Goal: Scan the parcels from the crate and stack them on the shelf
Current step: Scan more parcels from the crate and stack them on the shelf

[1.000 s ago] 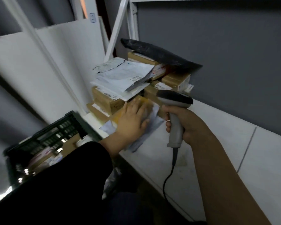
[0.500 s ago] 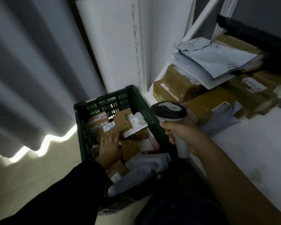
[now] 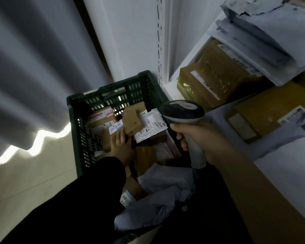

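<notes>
Floor [image 3: 25, 187]: pale and smooth, 8 o'clock.
Curtain [image 3: 33, 67]: grey folds, 10 o'clock, light under its hem.
Shelf [image 3: 292, 182]: white board, 3 o'clock.
Crate [image 3: 104, 91]: dark green, centre, just beside the shelf corner, holding parcels [image 3: 102, 120].
Left hand [image 3: 121, 148]: inside the crate, fingers straight, tips touching a small brown box [image 3: 131, 120].
Right hand [image 3: 201, 138]: curled round the scanner [image 3: 182, 110] handle.
Stacked parcels [image 3: 218, 80]: brown boxes under grey mailers [image 3: 262, 36], 1 o'clock.

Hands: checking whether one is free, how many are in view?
2: the left hand rests on parcels in the crate; the right hand grips the scanner beside the shelf.
</notes>
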